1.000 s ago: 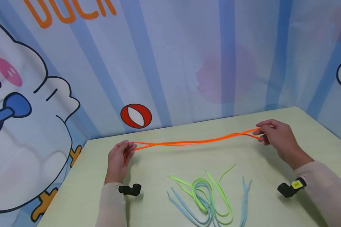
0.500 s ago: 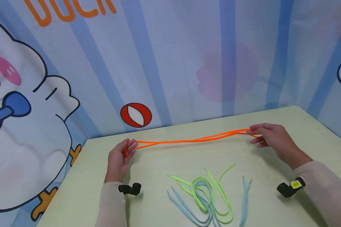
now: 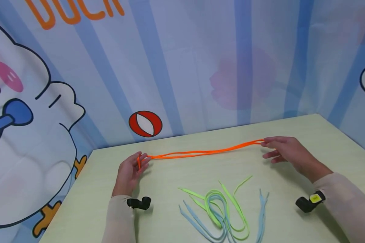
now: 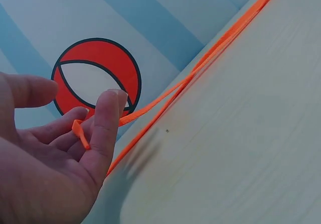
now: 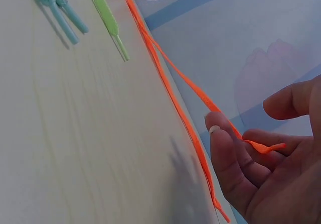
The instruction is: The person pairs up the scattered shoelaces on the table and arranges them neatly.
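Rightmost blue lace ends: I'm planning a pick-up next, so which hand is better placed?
Likely the right hand: it is nearer those blue lace ends, while the left hand is beyond the green lace. The orange lace occupies both.

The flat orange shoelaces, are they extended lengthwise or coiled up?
Extended lengthwise: the flat orange shoelaces run as long strands, without coils, between the left hand and the right hand.

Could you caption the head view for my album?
Left hand and right hand at opposite ends of orange strands, with green laces and blue laces lying nearer on the table.
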The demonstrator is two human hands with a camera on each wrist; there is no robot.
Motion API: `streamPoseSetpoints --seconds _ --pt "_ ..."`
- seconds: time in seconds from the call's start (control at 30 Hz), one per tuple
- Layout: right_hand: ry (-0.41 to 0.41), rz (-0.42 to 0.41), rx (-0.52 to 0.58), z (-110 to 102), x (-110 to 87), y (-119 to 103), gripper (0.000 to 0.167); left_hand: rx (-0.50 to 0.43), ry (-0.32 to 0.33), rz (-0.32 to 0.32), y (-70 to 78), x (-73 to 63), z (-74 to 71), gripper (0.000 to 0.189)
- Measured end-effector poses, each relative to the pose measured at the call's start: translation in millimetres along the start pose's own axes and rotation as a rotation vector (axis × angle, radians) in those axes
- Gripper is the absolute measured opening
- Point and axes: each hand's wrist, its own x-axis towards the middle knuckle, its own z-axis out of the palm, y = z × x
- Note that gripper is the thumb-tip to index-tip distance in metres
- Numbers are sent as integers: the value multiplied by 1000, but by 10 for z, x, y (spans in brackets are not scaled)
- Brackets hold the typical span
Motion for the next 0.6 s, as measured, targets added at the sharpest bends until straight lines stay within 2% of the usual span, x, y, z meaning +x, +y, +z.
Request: streamPoseSetpoints --seconds 0.27,0.6 --pt "-23 -2 16 2 6 21 55 25 5 4 -10 16 -5 50" --pt "-74 91 -8 31 26 21 65 57 -6 -4 -74 30 -10 50"
